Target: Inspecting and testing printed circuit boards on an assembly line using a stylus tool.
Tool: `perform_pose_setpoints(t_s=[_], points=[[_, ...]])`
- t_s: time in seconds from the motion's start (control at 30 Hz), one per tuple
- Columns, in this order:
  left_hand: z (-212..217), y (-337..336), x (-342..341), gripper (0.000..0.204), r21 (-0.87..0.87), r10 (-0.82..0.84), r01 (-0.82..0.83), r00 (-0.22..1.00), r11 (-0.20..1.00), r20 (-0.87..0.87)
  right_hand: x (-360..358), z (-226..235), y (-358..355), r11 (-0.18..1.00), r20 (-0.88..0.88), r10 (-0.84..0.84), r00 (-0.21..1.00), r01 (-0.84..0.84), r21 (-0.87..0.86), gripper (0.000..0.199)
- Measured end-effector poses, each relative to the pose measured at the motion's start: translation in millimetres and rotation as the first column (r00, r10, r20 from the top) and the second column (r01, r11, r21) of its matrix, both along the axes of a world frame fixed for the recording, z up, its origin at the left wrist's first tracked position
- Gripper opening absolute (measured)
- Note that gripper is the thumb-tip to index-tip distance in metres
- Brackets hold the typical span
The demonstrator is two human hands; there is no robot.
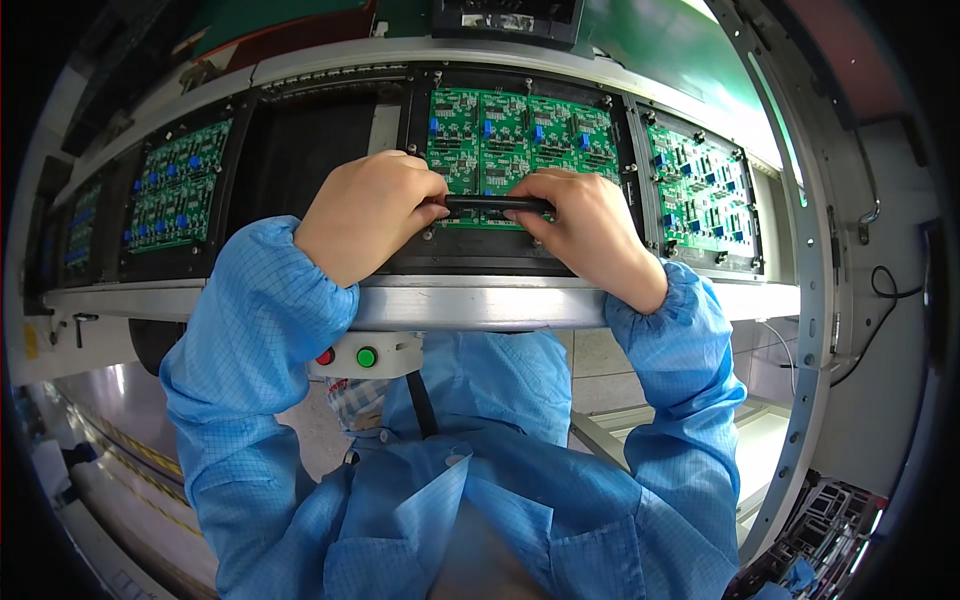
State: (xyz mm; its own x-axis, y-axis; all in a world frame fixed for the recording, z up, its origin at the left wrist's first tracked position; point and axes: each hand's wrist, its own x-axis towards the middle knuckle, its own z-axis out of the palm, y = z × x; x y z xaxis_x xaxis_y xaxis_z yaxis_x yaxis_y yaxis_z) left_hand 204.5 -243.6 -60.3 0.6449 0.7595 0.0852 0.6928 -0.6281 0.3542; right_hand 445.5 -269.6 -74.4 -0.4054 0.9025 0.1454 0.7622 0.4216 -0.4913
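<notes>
Between my two hands a short black rod (482, 202) lies level, just above a panel of green circuit boards (505, 145) with blue components. The fingers and thumb of my left hand (375, 210) are closed round its left end. My right hand (580, 222) pinches the other end between thumb and fingers. Around the panel runs a black carrier frame (480, 255) with small posts along its edges. Both hands cover part of the panel's lower edge, and whether the rod touches the boards I cannot tell.
More carriers with green boards stand on the line to the right (705, 195) and left (180, 190). A silver rail (470, 303) runs along the near side. Below it hangs a box with a green button (367, 357) and a red one. A metal upright (815, 270) rises at right.
</notes>
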Motion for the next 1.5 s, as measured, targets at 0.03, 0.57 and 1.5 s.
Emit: perform_pose_setpoints(t_s=[0.03, 0.57, 1.5], points=[[-0.7, 0.3, 0.7, 0.016, 0.006, -0.003, 0.003, 1.000, 1.000, -0.004, 0.8, -0.1, 0.4, 1.000, 0.005, 0.000, 1.000, 0.000, -0.004, 0.018], [-3.9, -2.9, 11.3, 0.013, -0.015, 0.028, -0.029, 0.998, 0.999, -0.059, 13.4, -9.4, -2.1, 0.998, 0.007, 0.038, 0.999, -0.038, 0.054, 0.018], [-11.6, -14.7, 31.5, 0.009, 0.134, -0.043, 0.035, 0.997, 0.990, 0.060, 44.3, 54.2, 157.6, 0.805, -0.001, -0.312, 0.950, 0.265, 0.530, 0.016]])
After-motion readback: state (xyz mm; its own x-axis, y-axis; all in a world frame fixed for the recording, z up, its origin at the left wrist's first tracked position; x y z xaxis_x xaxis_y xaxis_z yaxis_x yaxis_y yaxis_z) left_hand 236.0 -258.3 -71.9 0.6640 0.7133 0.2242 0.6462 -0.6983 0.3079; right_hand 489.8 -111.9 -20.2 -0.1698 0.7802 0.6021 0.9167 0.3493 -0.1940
